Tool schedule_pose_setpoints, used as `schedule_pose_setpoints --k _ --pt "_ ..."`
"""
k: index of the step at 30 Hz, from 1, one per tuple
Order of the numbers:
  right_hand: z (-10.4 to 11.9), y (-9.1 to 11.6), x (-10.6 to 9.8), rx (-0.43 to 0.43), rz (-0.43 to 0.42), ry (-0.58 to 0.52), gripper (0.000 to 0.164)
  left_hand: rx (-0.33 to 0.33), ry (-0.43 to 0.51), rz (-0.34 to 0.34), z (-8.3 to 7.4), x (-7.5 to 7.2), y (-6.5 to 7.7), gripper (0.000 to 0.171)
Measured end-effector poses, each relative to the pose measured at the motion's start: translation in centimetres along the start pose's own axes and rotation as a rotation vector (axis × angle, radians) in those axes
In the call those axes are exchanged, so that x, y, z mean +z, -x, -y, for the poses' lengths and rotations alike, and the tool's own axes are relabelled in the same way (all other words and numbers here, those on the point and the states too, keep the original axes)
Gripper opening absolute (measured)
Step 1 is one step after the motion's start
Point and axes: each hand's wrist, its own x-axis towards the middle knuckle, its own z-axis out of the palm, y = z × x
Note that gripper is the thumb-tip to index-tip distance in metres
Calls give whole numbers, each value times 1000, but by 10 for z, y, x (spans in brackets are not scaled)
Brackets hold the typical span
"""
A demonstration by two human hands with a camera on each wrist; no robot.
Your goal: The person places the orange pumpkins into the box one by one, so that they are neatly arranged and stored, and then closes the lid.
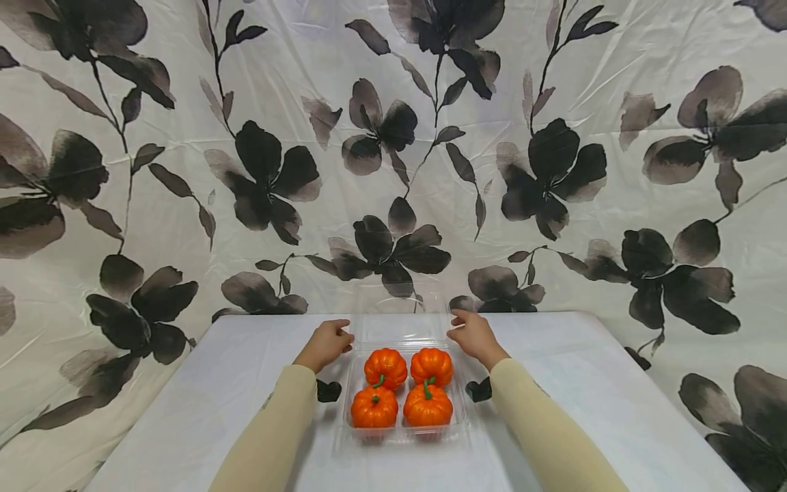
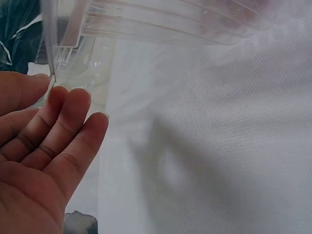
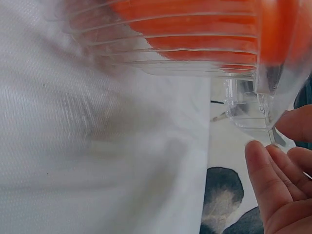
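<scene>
A clear plastic clamshell box (image 1: 401,427) stands on the white-covered table. Several small orange pumpkins (image 1: 427,406) with green stems sit in its base. The transparent lid (image 1: 399,329) is swung up at the far side, tilted away from the base. My left hand (image 1: 327,344) pinches the lid's left edge between thumb and fingers; in the left wrist view that thin edge (image 2: 50,78) runs between them. At the opposite edge, my right hand (image 1: 476,338) pinches the lid the same way. Ribbed side walls of the base (image 3: 195,44) show in the right wrist view.
The table (image 1: 203,410) ends just behind the lid. Beyond it hangs a pale backdrop (image 1: 467,225) with dark flowers. A small black object (image 1: 328,391) sits under the left wrist, and another black object (image 1: 478,391) under the right.
</scene>
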Motion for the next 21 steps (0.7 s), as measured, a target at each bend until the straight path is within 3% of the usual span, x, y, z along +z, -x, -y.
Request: schedule_pose_setpoints --k 13,21 --pt "3 2 -3 0 -17 -54 62 13 39 -11 -1 -3 3 49" --pt "5 4 -4 19 -4 -71 68 14 135 -44 -2 -5 3 39"
